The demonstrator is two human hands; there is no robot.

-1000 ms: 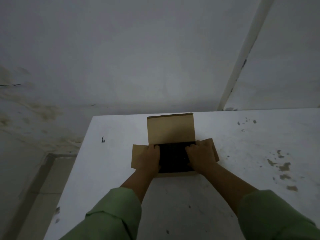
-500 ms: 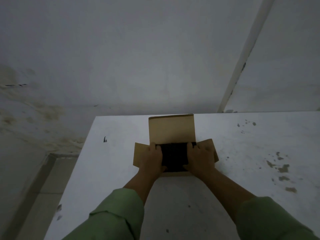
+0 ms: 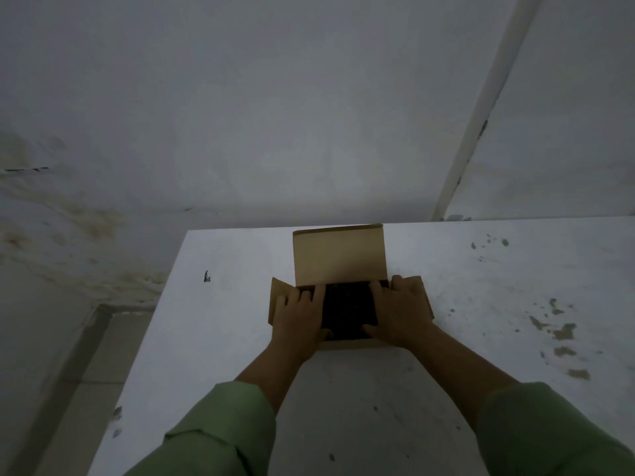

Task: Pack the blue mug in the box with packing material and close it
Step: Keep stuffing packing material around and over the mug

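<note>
Open box on white table, rear flap upright at 12 o'clock; dark packing material fills the interior; mug not visible; left hand at 9 o'clock and right hand at 3 o'clock, fingers straight, pressing the side flaps and packing.

The dim light leaves the dark filling inside the box a black patch, its material too murky to tell; no mug can be made out there; the left hand covers the box's left side and much of the left flap; the right hand covers the right side and most of the right flap; both green sleeves are cut off by the bottom edge; the worktop runs off the right edge.
</note>
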